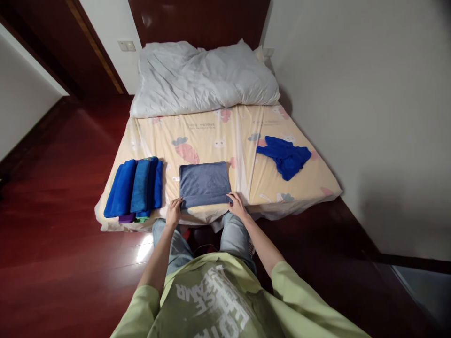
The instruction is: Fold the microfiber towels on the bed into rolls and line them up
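Observation:
A grey-blue towel [204, 180] lies flat on the bed in front of me, its near edge turned over in a narrow strip. My left hand [174, 212] pinches the left end of that strip. At the right end, my right hand [237, 205] grips the turned edge between thumb and fingers. To the left lies a pile of rolled towels [141, 185], mostly blue, with purple and green ones showing underneath. A crumpled bright blue towel [287, 155] rests on the right side of the bed.
The bed [211, 131] has a yellow sheet printed with carrots and rabbits. A bunched white quilt [207, 80] lies across its head end, against a dark headboard [200, 21]. A pale wall [362, 103] stands to the right, and dark red flooring [63, 197] shows at the left.

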